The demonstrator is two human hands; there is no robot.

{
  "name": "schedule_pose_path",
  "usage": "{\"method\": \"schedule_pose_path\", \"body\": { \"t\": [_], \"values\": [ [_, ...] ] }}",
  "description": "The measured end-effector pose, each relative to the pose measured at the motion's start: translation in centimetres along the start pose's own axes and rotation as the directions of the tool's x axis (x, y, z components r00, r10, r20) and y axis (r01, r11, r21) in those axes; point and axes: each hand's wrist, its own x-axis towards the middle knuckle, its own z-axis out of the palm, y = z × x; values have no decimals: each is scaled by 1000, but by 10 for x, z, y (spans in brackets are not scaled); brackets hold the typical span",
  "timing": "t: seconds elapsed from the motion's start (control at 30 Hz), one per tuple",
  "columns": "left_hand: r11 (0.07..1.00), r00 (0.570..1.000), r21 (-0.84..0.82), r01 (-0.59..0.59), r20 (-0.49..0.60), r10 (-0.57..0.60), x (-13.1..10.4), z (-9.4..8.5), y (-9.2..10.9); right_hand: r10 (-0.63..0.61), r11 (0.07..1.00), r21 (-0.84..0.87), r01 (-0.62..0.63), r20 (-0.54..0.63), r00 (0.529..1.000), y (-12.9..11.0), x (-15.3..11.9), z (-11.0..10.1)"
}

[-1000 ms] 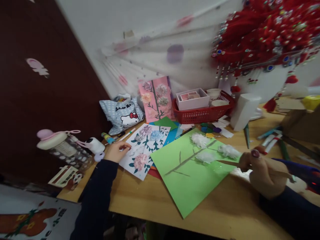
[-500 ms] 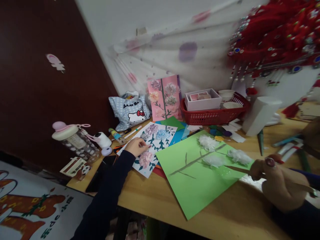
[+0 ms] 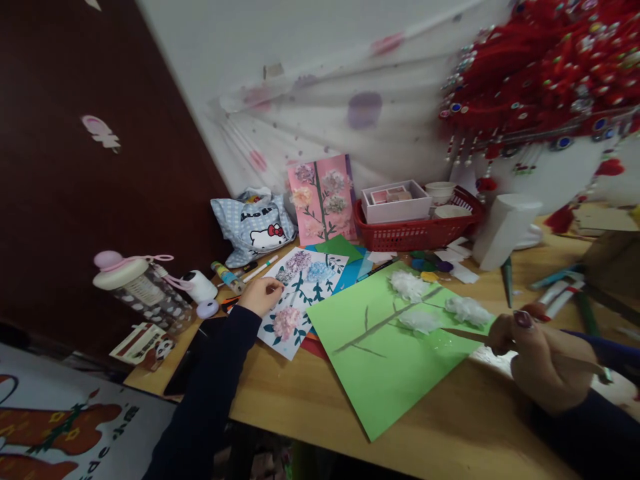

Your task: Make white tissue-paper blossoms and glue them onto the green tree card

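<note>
My right hand (image 3: 547,363) is closed around a thin tapered wooden stick (image 3: 465,334). The stick's tip reaches the light green paper (image 3: 370,393), at a wet, shiny spot just below a white fluffy flower (image 3: 420,322). Two more white flowers sit on this sheet, along a painted dark branch (image 3: 387,325). Over a white picture (image 3: 306,293) of purple, blue and pink flowers rests my left hand (image 3: 261,297), thumb and fingertips drawn together. Whether anything is between them is too small to make out.
Behind the papers stand a pink flower picture (image 3: 330,227), a red basket (image 3: 415,235) holding a white box, and a white bottle (image 3: 505,233). On the left are a drink bottle (image 3: 145,290) and a patterned bag (image 3: 267,233). Markers (image 3: 563,300) lie at the right.
The whole view has shifted slightly, so most things appear a little further left. My left thumb and fingertips look closer together. The stick stays in my right hand at the same shiny spot.
</note>
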Motion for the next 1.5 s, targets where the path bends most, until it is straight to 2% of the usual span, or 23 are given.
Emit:
{"method": "schedule_pose_path", "body": {
  "t": [0.1,0.17,0.27,0.4,0.53,0.73,0.83,0.93,1.0,1.07,1.2,1.27,1.3,1.37,1.5],
  "values": [
    [952,998,-304,43,58,-27,5,-2,0,5,1000,-10,-5,-4,1000,3,0,0],
    [907,988,-403,120,141,-68,10,-1,-1,7,1000,-2,-7,-5,1000,4,0,0],
    [891,964,-393,226,224,-145,15,6,-4,-31,999,40,31,-13,999,5,1,-1],
    [894,954,-359,268,229,-194,18,20,-9,-43,998,55,43,7,999,5,1,-1],
    [913,963,-333,235,207,-172,20,27,-8,-33,997,74,33,-7,999,3,-1,1],
    [936,992,-329,124,60,-110,14,22,2,-48,996,80,51,-44,998,7,0,1],
    [934,999,-354,47,10,-47,5,18,21,-98,990,97,100,-27,995,13,2,-1],
    [922,995,-388,-14,85,51,-6,17,50,-65,994,81,68,-32,997,15,2,-1],
    [913,971,-405,-60,187,146,-14,19,73,-23,991,133,30,-54,998,14,2,-1],
    [903,921,-419,-92,309,237,-22,23,97,-60,987,147,66,-43,997,12,3,-1],
    [895,743,-403,-191,537,401,-33,44,139,-113,984,138,114,-11,994,7,3,-4],
    [875,664,-375,-306,575,478,-35,64,152,-137,976,172,135,0,991,5,1,-7],
    [857,641,-363,-366,569,514,-35,75,156,-156,970,191,152,8,988,4,0,-7],
    [818,622,-343,-463,531,575,-34,97,159,-203,958,216,191,37,978,2,-2,-8],
    [782,637,-301,-545,458,620,-31,128,155,-342,917,249,312,89,935,2,-6,-2]
  ]
}}
